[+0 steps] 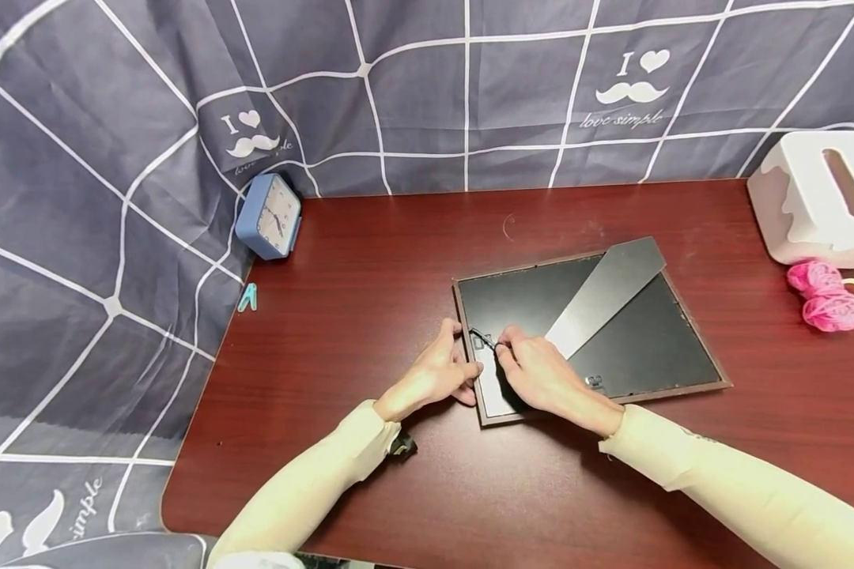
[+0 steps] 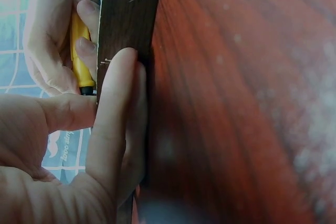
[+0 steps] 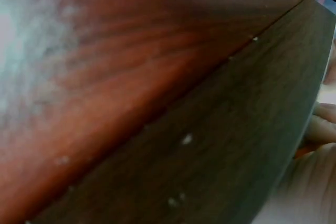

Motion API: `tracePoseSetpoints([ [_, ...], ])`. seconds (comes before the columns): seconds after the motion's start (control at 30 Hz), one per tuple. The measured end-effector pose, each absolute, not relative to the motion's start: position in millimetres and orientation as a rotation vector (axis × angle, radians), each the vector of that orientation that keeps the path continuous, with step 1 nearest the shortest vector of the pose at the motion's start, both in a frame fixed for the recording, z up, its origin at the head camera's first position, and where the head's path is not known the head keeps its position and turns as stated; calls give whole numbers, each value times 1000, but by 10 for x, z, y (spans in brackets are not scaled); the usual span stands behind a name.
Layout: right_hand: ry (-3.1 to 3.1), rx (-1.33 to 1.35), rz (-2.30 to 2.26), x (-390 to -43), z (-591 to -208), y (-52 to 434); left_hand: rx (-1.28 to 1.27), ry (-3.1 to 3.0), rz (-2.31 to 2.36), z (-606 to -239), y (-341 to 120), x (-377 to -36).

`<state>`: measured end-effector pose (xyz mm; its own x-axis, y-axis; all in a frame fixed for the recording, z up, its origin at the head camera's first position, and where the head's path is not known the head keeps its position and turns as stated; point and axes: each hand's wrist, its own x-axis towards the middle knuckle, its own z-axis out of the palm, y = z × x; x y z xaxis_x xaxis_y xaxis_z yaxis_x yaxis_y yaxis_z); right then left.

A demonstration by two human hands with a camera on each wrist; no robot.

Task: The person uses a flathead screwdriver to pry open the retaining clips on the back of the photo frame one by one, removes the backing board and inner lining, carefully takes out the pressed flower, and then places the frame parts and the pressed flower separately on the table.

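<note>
Both hands meet at the picture frame's (image 1: 612, 332) left edge: my left hand (image 1: 437, 375) presses its rim with straight fingers; my right hand (image 1: 541, 375) grips a yellow-handled tool (image 2: 79, 51).

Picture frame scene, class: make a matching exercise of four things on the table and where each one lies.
Things:
1. picture frame
2. alarm clock
3. tissue box
4. pink yarn

Places:
A. far left corner, against the cloth
B. far right corner
C. face down under both hands
D. just in front of the tissue box

Pairs: 1-C, 2-A, 3-B, 4-D
</note>
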<state>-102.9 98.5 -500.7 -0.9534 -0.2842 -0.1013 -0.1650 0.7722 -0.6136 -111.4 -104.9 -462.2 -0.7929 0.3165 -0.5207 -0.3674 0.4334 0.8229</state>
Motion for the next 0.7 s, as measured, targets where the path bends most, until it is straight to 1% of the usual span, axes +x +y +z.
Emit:
tracePoseSetpoints([
  [0.17, 2740, -356, -952, -1026, -4968, 982, -47, 2050, 1404, -4628, -1047, -1115],
  [0.5, 2603, -259, -1046, -1035, -4907, 969, -53, 2036, 1434, -4640, -1048, -1116],
  [0.7, 2564, -227, -1072, -1012, -4799, 944, -60, 2043, 1415, -4618, -1052, -1101],
])
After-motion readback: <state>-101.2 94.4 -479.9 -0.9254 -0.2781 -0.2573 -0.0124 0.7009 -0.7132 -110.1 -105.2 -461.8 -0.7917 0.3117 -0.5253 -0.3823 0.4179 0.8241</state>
